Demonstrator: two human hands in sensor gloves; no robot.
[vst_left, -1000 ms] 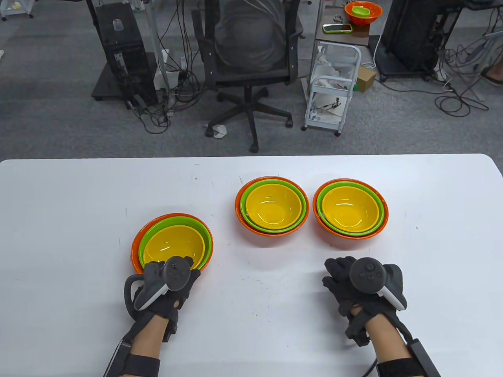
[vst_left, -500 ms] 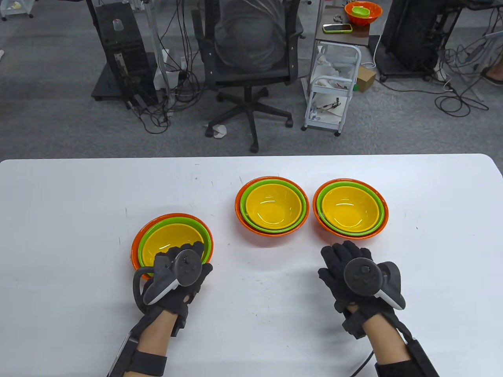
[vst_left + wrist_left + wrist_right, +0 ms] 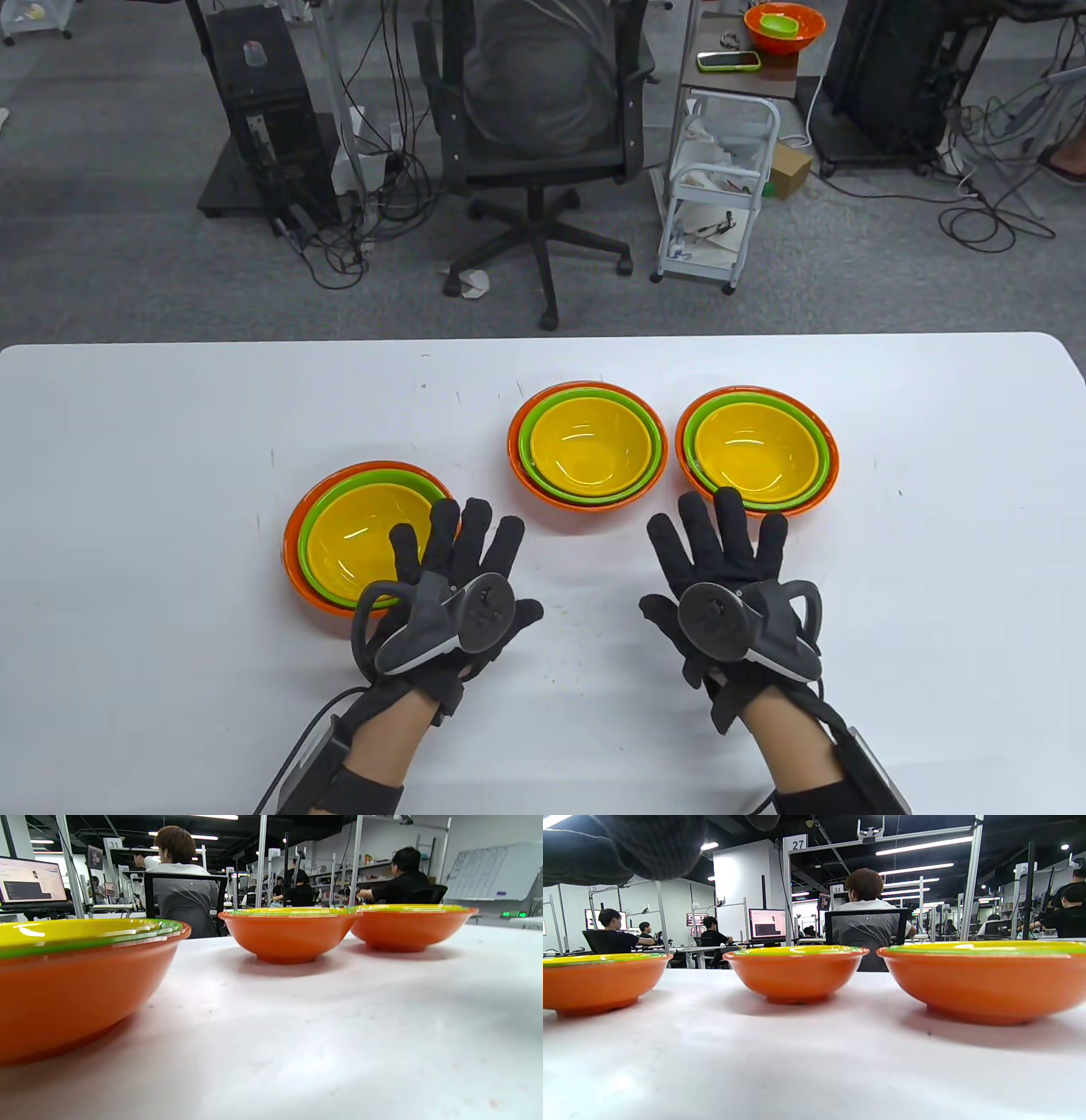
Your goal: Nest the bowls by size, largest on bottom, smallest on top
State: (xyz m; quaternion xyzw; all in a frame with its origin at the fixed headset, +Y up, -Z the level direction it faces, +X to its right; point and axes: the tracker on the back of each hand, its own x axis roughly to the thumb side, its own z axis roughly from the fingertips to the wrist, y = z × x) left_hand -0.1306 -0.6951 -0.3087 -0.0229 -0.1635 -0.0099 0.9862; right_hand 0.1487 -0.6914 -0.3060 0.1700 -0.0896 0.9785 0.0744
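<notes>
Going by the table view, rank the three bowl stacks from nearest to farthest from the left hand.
From the left hand:
1. Left stack, right beside the hand; its fingers reach over the stack's rim.
2. Middle stack, farther back and to the right.
3. Right stack, farthest right, just past the right hand's fingertips.

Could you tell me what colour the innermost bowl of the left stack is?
The innermost bowl is yellow, seen best in the table view.

A white table stands on grey carpet; behind it, a black office chair, a white cart and tangled cables.
</notes>
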